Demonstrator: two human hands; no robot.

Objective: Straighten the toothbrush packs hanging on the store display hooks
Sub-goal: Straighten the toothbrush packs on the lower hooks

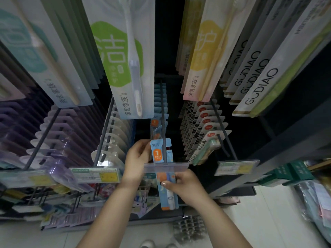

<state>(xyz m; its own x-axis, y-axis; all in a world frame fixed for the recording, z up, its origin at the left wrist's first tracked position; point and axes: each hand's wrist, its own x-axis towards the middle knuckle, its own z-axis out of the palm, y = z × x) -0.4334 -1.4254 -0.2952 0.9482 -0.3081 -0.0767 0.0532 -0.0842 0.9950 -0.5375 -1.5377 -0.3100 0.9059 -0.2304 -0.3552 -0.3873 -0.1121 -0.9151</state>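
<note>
Between both hands, blue toothbrush pack (162, 154): left hand (137, 156) gripping top, right hand (182, 185) pinching lower part.

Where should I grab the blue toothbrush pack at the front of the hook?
Probably by its side edges, from the front: the blue toothbrush pack is flat and hangs on the hook. The left hand holds its top, the right hand pinches lower down.

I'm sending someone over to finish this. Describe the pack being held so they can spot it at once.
Go to the middle hook of the lower row, the one whose price-tag holder is empty and clear. The frontmost pack there is light blue with an orange label showing a white 1. The purple packs to its left and green-and-white packs to its right lack that orange.
</note>
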